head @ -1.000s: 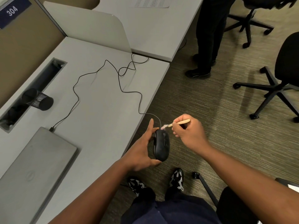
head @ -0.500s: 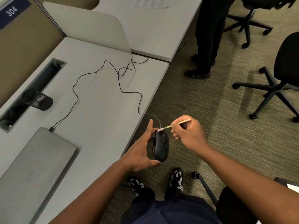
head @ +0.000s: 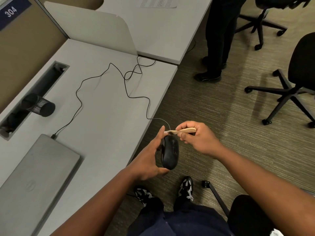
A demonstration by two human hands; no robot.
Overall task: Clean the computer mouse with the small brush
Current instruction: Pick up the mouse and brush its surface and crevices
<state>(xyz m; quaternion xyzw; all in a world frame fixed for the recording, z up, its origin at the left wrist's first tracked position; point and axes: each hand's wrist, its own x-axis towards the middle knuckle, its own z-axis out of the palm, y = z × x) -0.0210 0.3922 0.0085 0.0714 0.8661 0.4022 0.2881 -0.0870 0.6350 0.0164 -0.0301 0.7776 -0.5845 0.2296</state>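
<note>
Head view: computer mouse held off the desk edge, probably so dust drops to the floor. Left hand cradles it between thumb and fingers, front end exposed. Right hand pinches the small brush, bristles at the cord end.

Black mouse (tan brush), grey desk

Grey worktop with divider panel, tan partition wall, striped carpet, black office chairs.
</note>
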